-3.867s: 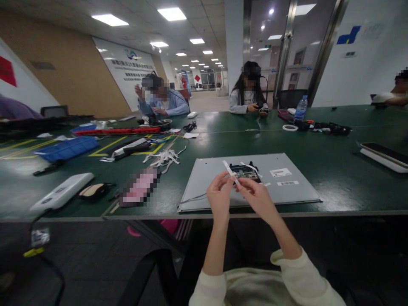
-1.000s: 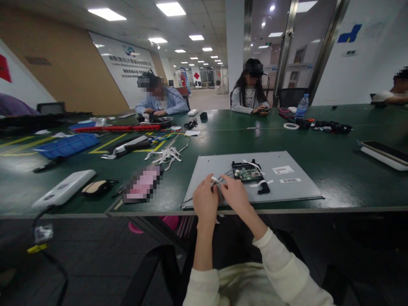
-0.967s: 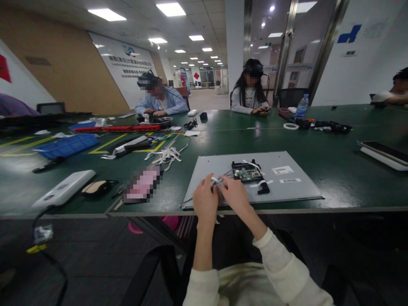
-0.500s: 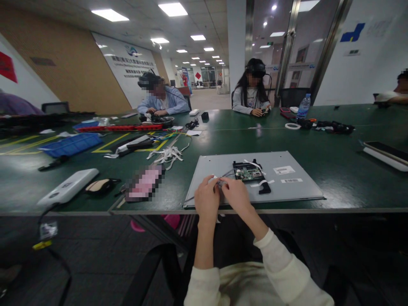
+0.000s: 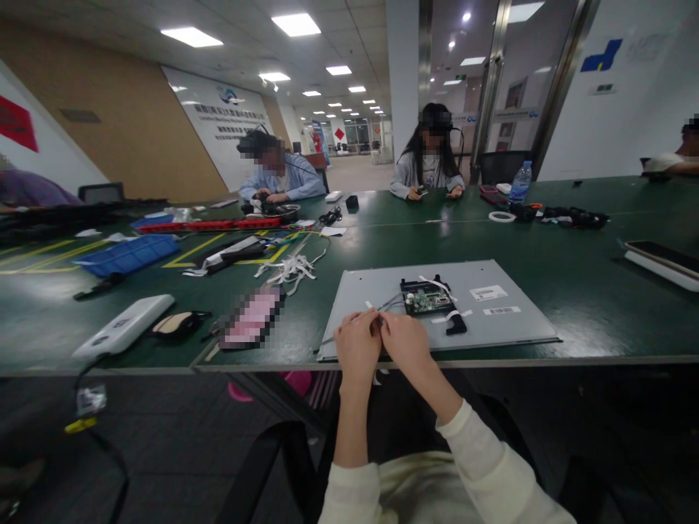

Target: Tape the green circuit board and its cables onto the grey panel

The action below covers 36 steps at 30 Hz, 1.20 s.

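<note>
A flat grey metal panel (image 5: 360,288) lies on the table in front of me. On it sits a green circuit board (image 5: 429,298) in a black frame, with white tape strips around it. From the board's left side a thin grey cable (image 5: 391,300) runs down to my fingers, and a dark end shows left of my hands. My left hand (image 5: 357,343) is closed in a pinch on the cable at the panel's near edge. Fingertips together with the left's, my right hand (image 5: 405,339) also pinches there; the exact grip is hidden behind the fingers.
To the left lie a pink phone (image 5: 254,317), a beige and black mouse (image 5: 178,324), a white power bank (image 5: 125,326), tangled white strips (image 5: 292,269) and a blue tray (image 5: 131,253). A water bottle (image 5: 520,183) stands far right. Two people sit across the table.
My hands have shifted slightly down toward the panel's near edge, fingertips still together. Across the table, one person's hands have moved apart. The view has tilted a little.
</note>
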Each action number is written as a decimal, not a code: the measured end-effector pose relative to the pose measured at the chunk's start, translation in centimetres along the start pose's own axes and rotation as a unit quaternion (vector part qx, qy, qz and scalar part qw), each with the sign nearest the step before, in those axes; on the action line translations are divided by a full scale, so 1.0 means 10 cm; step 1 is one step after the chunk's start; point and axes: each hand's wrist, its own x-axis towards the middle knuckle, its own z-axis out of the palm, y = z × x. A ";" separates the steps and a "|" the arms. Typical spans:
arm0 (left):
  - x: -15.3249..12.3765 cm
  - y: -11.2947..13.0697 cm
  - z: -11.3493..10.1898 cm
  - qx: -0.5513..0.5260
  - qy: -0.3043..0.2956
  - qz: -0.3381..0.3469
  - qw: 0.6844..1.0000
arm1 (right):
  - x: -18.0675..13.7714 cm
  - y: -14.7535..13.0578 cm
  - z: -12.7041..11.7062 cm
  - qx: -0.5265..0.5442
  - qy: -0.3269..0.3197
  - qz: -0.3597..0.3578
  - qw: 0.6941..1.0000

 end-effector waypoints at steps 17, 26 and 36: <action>0.03 0.08 0.10 0.012 0.000 -0.018 1.000 | -0.36 0.19 -0.01 -0.057 0.078 -0.105 0.990; 0.13 -0.01 0.14 0.008 -0.012 -0.002 1.000 | -0.40 0.29 0.15 -0.026 0.095 -0.177 0.979; 0.09 -0.10 0.15 -0.184 0.194 0.037 0.963 | -0.43 0.29 0.17 -0.024 0.074 -0.184 0.980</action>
